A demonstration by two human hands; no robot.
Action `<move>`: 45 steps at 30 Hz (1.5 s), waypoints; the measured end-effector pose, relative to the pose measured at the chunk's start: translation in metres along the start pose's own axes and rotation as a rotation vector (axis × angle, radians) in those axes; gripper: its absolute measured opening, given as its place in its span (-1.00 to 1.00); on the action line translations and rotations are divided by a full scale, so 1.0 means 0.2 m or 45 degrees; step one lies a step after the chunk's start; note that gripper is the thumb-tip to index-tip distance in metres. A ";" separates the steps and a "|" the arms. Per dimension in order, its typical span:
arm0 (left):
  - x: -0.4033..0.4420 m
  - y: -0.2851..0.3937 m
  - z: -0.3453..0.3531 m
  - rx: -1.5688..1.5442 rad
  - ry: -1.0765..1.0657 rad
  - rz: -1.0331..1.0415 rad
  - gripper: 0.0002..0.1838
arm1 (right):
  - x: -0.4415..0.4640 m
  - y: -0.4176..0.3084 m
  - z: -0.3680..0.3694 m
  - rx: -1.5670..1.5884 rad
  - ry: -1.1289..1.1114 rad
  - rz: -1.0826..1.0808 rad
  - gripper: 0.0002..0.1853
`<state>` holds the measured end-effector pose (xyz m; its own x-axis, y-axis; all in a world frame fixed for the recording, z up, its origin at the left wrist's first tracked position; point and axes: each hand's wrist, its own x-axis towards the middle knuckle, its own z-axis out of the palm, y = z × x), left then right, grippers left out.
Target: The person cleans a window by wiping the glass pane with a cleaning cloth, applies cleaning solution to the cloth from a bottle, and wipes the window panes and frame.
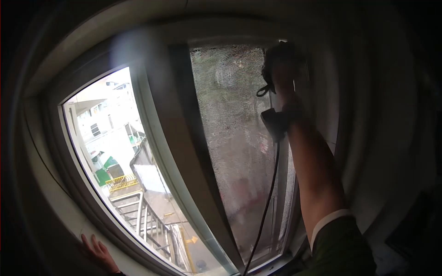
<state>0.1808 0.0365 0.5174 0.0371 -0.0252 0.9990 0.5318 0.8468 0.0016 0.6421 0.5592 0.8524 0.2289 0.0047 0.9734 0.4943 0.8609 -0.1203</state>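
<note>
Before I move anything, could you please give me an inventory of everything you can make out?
Window frame: 1, grey-brown, around and between the two window sections
Bright window section: 1, showing outdoors, left
Mottled pane: 1, grey, right of the middle upright
Building: at least 1, white, outdoors
Yellow railing: 1, yellow, outdoors
Metal railings: several bars, grey, outdoors below
Dark item with a loop: 1, black, at the right hand, otherwise unclear
Wrist device: 1, dark, right wrist
Cable: 1, black, hanging below the device
Sleeve: 1, dark green with pale cuff, right arm
Hands: 2, bare; left hand lower left, right hand top right
</note>
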 end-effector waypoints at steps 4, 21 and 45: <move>0.01 0.01 -0.02 0.006 -0.017 -0.003 -0.59 | -0.09 -0.25 0.12 -0.589 0.239 -0.321 -0.47; 0.07 0.04 -0.05 -0.132 -0.259 0.205 -0.61 | -1.28 0.11 -0.54 -0.583 -0.463 -0.021 -0.29; 0.13 -0.02 -0.02 0.086 -0.131 0.408 -0.61 | -2.11 -0.21 -1.32 2.104 -0.632 1.609 -0.59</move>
<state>0.1826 0.0310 0.5423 0.1060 0.2985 0.9485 0.4495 0.8364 -0.3135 0.7459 0.3862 0.3958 -0.5558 0.6500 0.5183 -0.7716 -0.1713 -0.6126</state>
